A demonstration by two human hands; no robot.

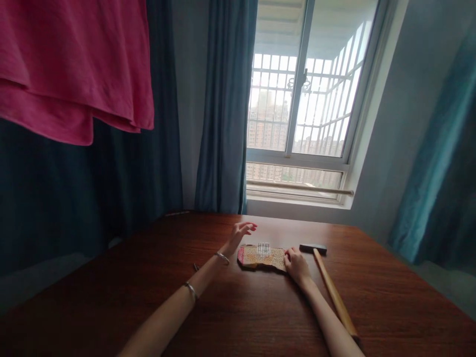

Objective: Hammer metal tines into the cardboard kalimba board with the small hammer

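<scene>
A flat wooden board (277, 259) with a pink left end and many small dark holes lies on the table. Several nails (264, 247) stand upright in it, in a whitish patch near its middle. My right hand (296, 264) grips the board's right end with its fingers curled over it. Raised above the board's left end, my left hand (238, 235) is open, its fingers loosely bent and nothing visible in them. A hammer (332, 287) with a black head and a long wooden handle lies to the right of my right hand.
The brown wooden table (156, 307) reaches towards a barred window (297, 119). A small dark object (196, 267), too small to name, lies beside my left forearm. Blue curtains (225, 109) hang behind, and a pink cloth (74, 64) hangs at upper left.
</scene>
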